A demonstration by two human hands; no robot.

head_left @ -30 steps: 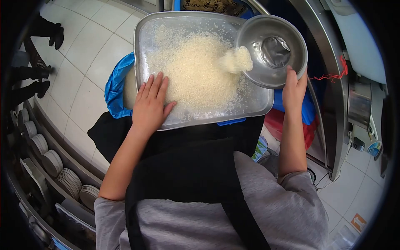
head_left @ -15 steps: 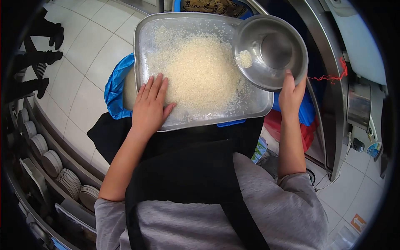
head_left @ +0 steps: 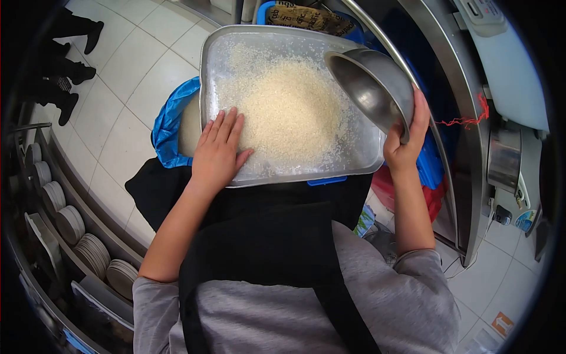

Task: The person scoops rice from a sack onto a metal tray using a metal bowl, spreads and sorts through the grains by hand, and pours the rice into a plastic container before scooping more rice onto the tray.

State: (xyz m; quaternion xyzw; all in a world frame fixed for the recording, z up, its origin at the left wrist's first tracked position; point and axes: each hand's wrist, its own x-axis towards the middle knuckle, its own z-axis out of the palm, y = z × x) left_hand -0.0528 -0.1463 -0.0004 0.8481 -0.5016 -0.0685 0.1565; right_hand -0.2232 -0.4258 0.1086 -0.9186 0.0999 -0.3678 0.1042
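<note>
A heap of pale rice lies in a rectangular metal tray. Looser grains are scattered around the heap, toward the tray's far left corner. My left hand rests flat on the tray's near left part, fingers stretched out, fingertips at the edge of the rice. Gripped by its rim in my right hand is a steel bowl, steeply tilted with its mouth facing left over the tray's right side. No rice shows on the visible part of its inner wall.
Left of the tray stands an open blue bag with pale contents. Beyond it is a blue-rimmed container. Stacked plates fill a rack at lower left. People's dark shoes show at upper left. A metal frame runs along the right.
The bowl has tipped from facing upward to facing left, and the small clump of rice inside it is gone from view. My left hand stays on the tray.
</note>
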